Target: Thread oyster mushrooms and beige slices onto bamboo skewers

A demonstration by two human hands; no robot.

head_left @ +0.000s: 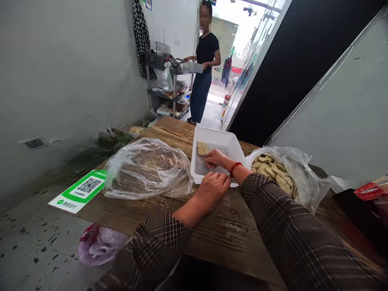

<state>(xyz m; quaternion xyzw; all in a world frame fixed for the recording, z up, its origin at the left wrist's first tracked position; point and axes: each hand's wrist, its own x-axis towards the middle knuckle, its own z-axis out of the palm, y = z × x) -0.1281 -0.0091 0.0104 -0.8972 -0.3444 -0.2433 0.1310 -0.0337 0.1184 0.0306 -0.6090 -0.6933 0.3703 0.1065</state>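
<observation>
A white plastic tub (235, 146) stands on the wooden table. My right hand (216, 158), with a red bead bracelet at the wrist, is closed on a thin skewer (209, 165) over the tub. Flat tan slices (202, 148) lie at the skewer's far end, inside the tub's left part. My left hand (212, 190) is at the tub's near edge, fingers curled round the skewer's near end, which it mostly hides. To the right, an open clear bag holds many tan slices (274, 171).
A crumpled clear plastic bag (148, 169) lies left of the tub, beside a green QR code card (83, 190) at the table's left edge. Dark box with red packets (371, 190) at the right. Beyond the table, a person (207, 52) holds a tray by a shelf cart (160, 74).
</observation>
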